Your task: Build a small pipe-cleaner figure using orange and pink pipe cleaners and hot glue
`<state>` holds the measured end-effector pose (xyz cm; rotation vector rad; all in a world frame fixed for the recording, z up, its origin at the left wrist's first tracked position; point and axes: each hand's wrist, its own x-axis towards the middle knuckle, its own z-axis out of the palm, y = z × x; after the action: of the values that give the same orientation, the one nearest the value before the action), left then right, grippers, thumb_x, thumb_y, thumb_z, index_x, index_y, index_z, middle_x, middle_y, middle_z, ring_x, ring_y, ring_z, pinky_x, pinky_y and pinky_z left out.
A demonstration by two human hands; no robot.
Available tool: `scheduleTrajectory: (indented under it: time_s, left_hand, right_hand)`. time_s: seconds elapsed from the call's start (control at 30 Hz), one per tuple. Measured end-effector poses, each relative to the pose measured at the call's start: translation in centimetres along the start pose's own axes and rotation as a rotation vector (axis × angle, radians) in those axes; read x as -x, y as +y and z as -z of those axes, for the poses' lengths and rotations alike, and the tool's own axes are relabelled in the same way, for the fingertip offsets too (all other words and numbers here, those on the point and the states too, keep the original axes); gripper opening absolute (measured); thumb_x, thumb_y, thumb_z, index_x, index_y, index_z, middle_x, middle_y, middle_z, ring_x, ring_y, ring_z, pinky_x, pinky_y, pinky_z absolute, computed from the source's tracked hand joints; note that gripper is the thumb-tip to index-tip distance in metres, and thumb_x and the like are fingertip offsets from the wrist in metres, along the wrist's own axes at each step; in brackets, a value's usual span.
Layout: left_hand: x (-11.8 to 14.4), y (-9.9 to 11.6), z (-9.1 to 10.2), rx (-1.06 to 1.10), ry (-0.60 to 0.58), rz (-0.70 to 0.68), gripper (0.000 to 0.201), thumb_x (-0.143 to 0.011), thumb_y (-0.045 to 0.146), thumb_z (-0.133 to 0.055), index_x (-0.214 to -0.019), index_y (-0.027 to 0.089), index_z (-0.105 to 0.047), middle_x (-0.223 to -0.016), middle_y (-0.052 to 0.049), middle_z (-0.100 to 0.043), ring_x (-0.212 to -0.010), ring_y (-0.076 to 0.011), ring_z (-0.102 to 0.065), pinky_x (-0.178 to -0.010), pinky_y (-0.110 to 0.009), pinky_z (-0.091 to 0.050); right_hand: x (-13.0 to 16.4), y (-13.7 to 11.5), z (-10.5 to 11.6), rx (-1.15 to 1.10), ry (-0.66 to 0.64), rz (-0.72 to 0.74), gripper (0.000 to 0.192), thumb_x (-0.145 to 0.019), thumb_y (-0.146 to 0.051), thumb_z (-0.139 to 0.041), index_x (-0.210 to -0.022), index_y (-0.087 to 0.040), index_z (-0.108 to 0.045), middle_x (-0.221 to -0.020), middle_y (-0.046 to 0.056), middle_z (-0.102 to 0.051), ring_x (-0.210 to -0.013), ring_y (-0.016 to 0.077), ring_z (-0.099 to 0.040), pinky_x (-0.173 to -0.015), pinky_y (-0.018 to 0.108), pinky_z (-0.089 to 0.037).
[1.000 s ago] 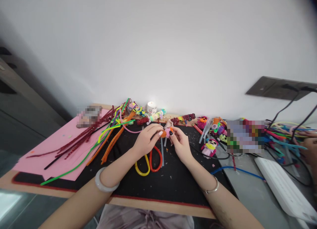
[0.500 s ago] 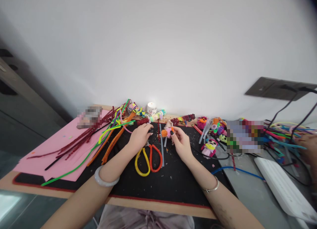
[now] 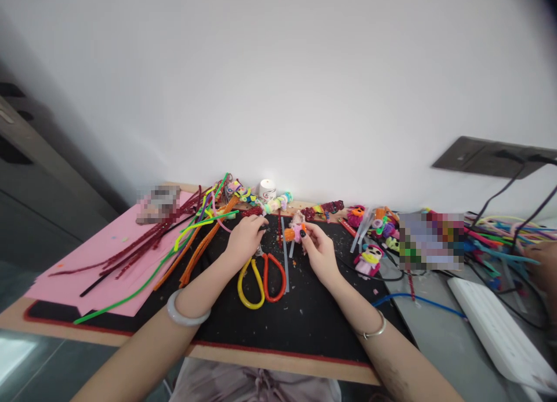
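My right hand [image 3: 321, 251] pinches a small orange and pink fuzzy figure [image 3: 297, 232] between thumb and fingers, just above the black mat [image 3: 322, 326]. To its left, my left hand [image 3: 246, 238] hovers over the mat with bent fingers, a gap showing between fingertips and thumb; I see nothing held there. Below that hand lie scissors [image 3: 274, 279] with one yellow and one red loop, their blades partly hidden. Between my hands a translucent glue stick [image 3: 285, 257] lies lengthwise. A finished-looking pink doll with a yellow collar [image 3: 368, 260] rests right of my right hand.
Pink sheets [image 3: 104, 245] at left carry red, green and orange pipe cleaners [image 3: 198, 248]. A white roll [image 3: 267, 190] stands by the wall. A white power strip [image 3: 496, 332], cables and more pipe cleaners [image 3: 500, 228] fill the right. Another person's hand [image 3: 542, 257] is at the right edge.
My left thumb has drawn slightly closer to the fingers. The figure in my right hand has turned a little; otherwise both hands stay in place.
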<state>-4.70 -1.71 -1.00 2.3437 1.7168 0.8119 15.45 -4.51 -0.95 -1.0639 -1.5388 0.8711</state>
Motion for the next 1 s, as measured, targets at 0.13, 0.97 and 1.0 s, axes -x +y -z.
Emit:
scheduleTrajectory:
  time_s: [0.13, 0.97, 1.0]
  left_hand:
    - [0.1, 0.1, 0.2, -0.042, 0.051, 0.046, 0.027, -0.076, 0.018, -0.057, -0.103, 0.021, -0.057, -0.102, -0.006, -0.059, -0.097, -0.0236, -0.053, -0.085, -0.036, -0.043]
    - [0.0, 0.2, 1.3, -0.13, 0.052, 0.179, 0.021, -0.081, 0.032, -0.048, -0.097, 0.02, -0.055, -0.081, -0.006, -0.06, -0.074, -0.0207, -0.059, -0.063, -0.029, -0.044]
    - [-0.1, 0.3, 1.3, -0.097, 0.076, 0.143, 0.02, -0.081, 0.03, -0.048, -0.096, 0.02, -0.055, -0.079, -0.005, -0.059, -0.072, -0.0196, -0.058, -0.063, -0.029, -0.044]
  right_hand:
    - [0.0, 0.0, 0.0, 0.001, -0.003, 0.005, 0.028, -0.085, -0.036, -0.049, -0.105, -0.017, -0.054, -0.082, 0.005, -0.061, -0.061, 0.0129, -0.053, -0.05, 0.023, -0.042]
    - [-0.1, -0.2, 0.0, 0.033, 0.006, 0.002, 0.028, -0.083, -0.037, -0.051, -0.101, -0.017, -0.055, -0.071, 0.002, -0.056, -0.055, 0.0119, -0.049, -0.049, 0.023, -0.04]
    - [-0.1, -0.2, 0.0, 0.032, 0.005, 0.001, 0.028, -0.083, -0.037, -0.051, -0.102, -0.017, -0.055, -0.071, 0.002, -0.057, -0.056, 0.012, -0.049, -0.049, 0.023, -0.04]
